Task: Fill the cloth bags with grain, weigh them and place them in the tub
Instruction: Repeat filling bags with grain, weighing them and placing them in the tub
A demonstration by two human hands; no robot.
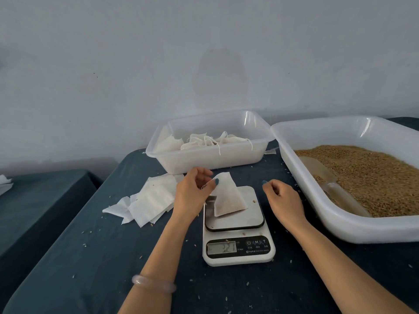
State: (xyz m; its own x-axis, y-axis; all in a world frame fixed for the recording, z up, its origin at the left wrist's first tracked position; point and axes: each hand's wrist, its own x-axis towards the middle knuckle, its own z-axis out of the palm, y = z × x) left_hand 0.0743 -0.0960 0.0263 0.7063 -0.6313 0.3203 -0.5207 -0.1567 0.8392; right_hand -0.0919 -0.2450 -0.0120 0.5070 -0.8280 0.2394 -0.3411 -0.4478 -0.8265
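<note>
A dark blue cloth-covered surface (113, 257) carries a large translucent white plastic tub (340, 225) of brown grain (367, 177) at the right. A smaller translucent tub (210, 160) at the far centre holds tied bags. Near centre stands a white digital kitchen scale (238, 257), with a loose stack of flat empty white cloth bags (152, 200) to its left. On the scale's platform rests a filled white cloth bag (229, 198), slumped into a soft wedge with grain shadowing its lower part. It is probably light and floppy, best lifted by its gathered top. The left hand (190, 193) pinches that top corner. The right hand (283, 198) hovers beside the scale, fingers loosely curled, apparently holding nothing.
</note>
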